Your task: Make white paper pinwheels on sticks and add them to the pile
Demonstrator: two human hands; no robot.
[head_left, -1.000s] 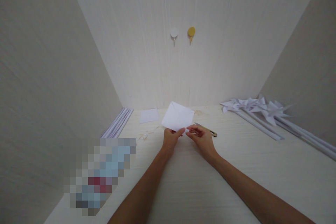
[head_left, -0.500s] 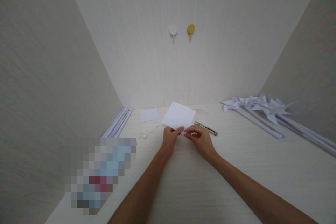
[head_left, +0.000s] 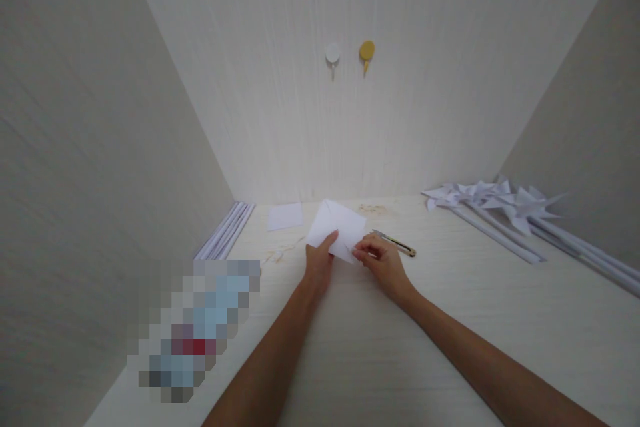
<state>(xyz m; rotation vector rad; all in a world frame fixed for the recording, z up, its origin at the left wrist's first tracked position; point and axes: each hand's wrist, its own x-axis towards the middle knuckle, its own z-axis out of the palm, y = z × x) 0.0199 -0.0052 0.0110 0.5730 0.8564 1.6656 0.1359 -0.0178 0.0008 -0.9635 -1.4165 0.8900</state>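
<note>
Single head-worn view, looking forward and down over the desk (head_left: 380,347); hands near centre, back wall (head_left: 350,113) far.

The sheet (head_left: 340,225) under my left hand (head_left: 319,265) and right hand (head_left: 383,263) is thin white paper, matt and smooth, with soft creases. The table (head_left: 380,347) is pale wood-look laminate with a fine grain and dull sheen. The pinwheels (head_left: 487,197) are white paper too. The cutter (head_left: 397,244) looks like metal with a yellowish plastic part.
</note>
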